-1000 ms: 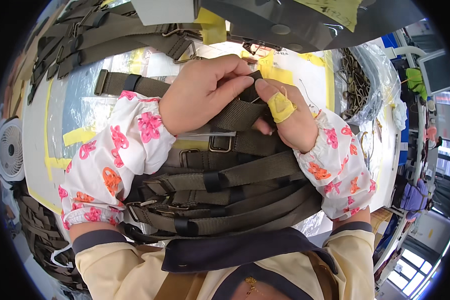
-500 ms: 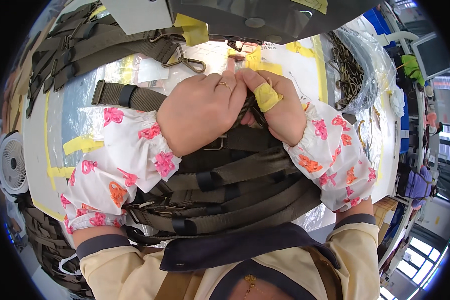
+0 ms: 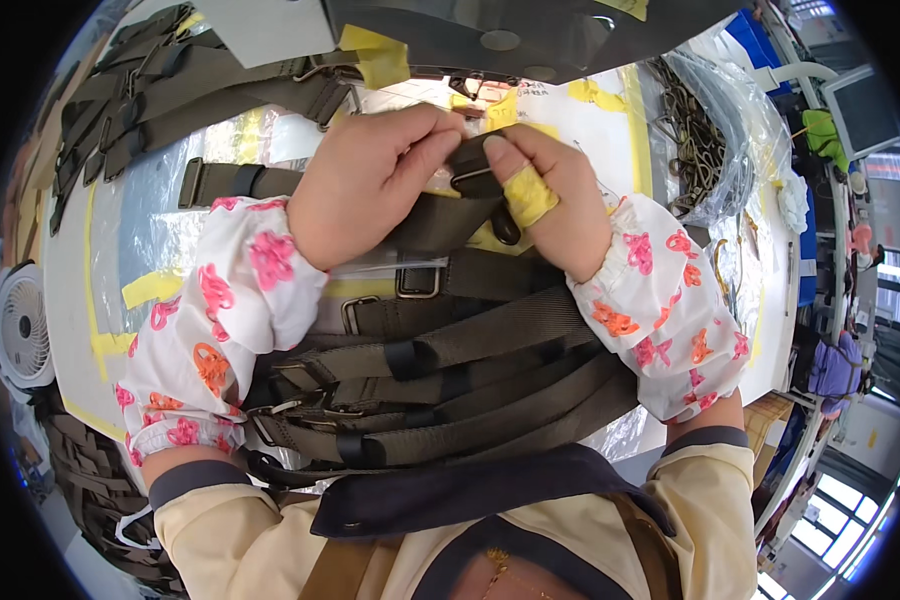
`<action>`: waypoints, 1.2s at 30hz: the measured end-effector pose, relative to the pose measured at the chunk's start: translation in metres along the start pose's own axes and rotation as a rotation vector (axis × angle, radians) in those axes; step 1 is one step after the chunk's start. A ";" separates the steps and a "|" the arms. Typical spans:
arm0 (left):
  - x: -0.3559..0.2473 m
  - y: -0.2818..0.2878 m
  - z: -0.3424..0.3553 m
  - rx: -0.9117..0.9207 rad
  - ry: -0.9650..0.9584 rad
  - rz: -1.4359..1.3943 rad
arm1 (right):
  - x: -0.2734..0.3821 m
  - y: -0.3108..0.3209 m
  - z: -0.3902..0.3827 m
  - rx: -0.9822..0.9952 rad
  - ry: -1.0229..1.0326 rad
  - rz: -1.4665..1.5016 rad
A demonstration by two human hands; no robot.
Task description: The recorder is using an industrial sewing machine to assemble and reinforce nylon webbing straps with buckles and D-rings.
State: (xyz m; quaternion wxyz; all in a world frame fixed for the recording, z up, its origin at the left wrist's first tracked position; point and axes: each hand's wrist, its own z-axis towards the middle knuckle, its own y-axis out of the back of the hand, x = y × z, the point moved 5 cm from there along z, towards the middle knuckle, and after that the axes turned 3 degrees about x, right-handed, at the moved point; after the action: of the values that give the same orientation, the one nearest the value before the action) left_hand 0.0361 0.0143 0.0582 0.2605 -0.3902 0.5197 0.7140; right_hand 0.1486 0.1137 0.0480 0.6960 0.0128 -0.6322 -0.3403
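Observation:
A dark olive webbing strap (image 3: 432, 222) is raised between my two hands, bent upward around a metal buckle (image 3: 473, 175). My right hand (image 3: 560, 195), with yellow tape around its thumb, pinches the strap beside the buckle. A dark rounded clip (image 3: 507, 227) hangs under that thumb. My left hand (image 3: 365, 185) is closed, thumb against curled fingers, at the strap's left edge; its grip is partly hidden. From behind the left wrist a strap end with a metal slider (image 3: 192, 183) sticks out. Several layered straps (image 3: 490, 420) with metal rings and dark loops lie below my hands.
A dark machine body (image 3: 490, 40) overhangs the far side of the table. More straps (image 3: 200, 95) are piled at the far left. Right of my hands, a clear plastic bag (image 3: 735, 140) holds metal hooks (image 3: 692, 140). A white fan (image 3: 25, 325) stands at the left.
My left hand has moved left and turned, parting from the right. The strap and buckle between them have come into view. Metal rings on the straps below are now uncovered.

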 end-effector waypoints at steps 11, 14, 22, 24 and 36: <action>-0.003 -0.016 -0.007 0.050 -0.255 0.145 | -0.009 0.006 -0.003 0.215 -0.450 1.096; 0.002 -0.006 -0.007 -0.039 -0.315 0.196 | -0.006 0.000 -0.003 0.331 -0.562 1.065; 0.010 -0.003 -0.005 -0.045 -0.491 0.815 | -0.027 -0.001 -0.003 0.160 -0.557 1.060; 0.012 -0.019 0.010 0.027 -0.612 0.821 | -0.017 0.019 -0.004 -0.105 -0.106 0.065; 0.002 -0.016 0.003 0.353 -0.328 0.704 | -0.024 0.025 0.015 0.057 0.154 -0.266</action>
State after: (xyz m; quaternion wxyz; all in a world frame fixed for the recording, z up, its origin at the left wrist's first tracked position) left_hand 0.0466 0.0226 0.0480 0.1428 -0.0193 0.6871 0.7122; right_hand 0.1469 0.1509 0.0411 0.6906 0.1424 -0.5788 -0.4097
